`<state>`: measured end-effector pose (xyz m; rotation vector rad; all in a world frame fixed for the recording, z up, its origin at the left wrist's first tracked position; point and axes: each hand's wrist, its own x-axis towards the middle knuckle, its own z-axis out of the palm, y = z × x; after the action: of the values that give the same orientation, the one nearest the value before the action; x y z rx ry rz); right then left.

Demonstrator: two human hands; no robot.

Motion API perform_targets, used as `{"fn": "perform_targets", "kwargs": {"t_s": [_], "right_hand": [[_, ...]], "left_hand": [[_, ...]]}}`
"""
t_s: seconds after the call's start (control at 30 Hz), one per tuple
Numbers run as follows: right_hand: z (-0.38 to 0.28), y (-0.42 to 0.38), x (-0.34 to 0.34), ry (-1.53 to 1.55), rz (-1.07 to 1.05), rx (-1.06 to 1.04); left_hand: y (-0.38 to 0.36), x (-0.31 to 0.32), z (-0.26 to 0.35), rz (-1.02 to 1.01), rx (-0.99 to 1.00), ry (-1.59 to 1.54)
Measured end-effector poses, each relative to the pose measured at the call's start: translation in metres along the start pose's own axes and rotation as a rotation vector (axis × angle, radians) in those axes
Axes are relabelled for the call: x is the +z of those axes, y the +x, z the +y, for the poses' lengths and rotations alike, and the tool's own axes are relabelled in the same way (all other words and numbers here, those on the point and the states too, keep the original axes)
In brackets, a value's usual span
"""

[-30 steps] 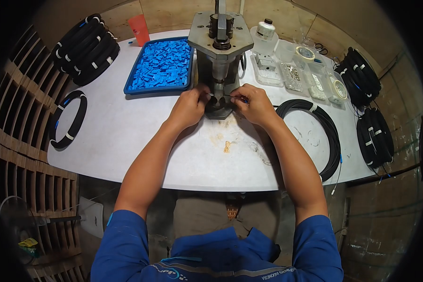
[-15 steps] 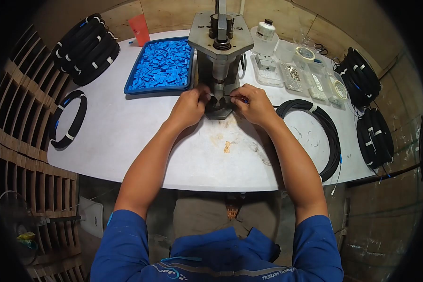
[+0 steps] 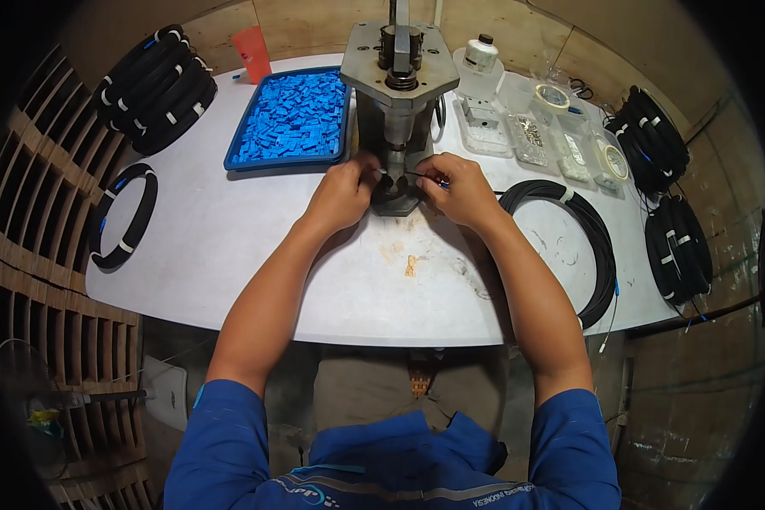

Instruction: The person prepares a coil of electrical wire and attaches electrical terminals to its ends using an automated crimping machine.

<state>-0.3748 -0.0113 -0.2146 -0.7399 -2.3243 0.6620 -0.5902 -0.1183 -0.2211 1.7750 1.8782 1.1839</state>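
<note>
Both my hands are at the base of a metal hand press (image 3: 399,81), one on each side of its ram. My right hand (image 3: 461,189) pinches a thin black cable (image 3: 413,173), which runs in under the ram; a bit of blue shows at the fingers. The cable appears to lead back to a large black cable coil (image 3: 603,246) beside my right forearm. On the other side, my left hand (image 3: 346,191) is closed in a pinch, with something small and pale at its fingertips, too small to name.
A blue tray (image 3: 229,161) full of small blue parts stands left of the press, near a red cup (image 3: 252,54). Clear boxes (image 3: 531,140), a bottle (image 3: 481,54) and tape rolls (image 3: 552,97) stand at back right. Coil stacks (image 3: 157,89) flank the table; a single coil (image 3: 136,225) lies left.
Both hands hold nearly the same place at the press. The fingers of my right hand have shifted slightly, and less blue shows between them.
</note>
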Motion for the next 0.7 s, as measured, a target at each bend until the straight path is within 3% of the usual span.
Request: {"fn": "perform_targets", "kwargs": {"t_s": [0.7], "right_hand": [[0.0015, -0.0003, 0.0004, -0.003, -0.001, -0.04]], "left_hand": [[-0.0002, 0.0026, -0.0047, 0.013, 0.035, -0.01]]}}
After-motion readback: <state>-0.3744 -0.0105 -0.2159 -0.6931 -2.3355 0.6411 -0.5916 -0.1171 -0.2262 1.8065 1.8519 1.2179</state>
